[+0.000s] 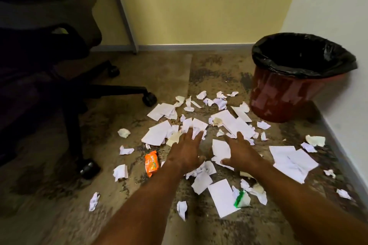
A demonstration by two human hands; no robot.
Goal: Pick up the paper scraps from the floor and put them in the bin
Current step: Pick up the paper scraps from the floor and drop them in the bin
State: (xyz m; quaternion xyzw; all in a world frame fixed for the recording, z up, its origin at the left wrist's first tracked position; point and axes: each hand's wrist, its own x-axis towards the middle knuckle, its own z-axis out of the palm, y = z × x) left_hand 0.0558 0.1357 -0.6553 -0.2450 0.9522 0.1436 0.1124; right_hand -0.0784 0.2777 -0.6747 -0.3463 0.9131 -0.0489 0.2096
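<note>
Several white paper scraps point(158, 132) lie scattered over the worn floor, some flat, some crumpled. My left hand point(186, 148) hovers palm down with spread fingers over scraps at the pile's middle. Beside it, my right hand point(242, 154) is also spread and palm down, its thumb over a flat sheet point(220, 148). Neither hand holds anything. The red bin point(282, 97), lined with a black bag point(302, 59), stands at the far right by the wall, just beyond the scraps.
A black office chair point(39, 55) with wheeled legs point(149, 98) fills the left side. An orange wrapper point(151, 163) lies left of my left wrist. A green-and-white wrapper point(242, 199) sits among the near scraps. Yellow wall behind, white wall at right.
</note>
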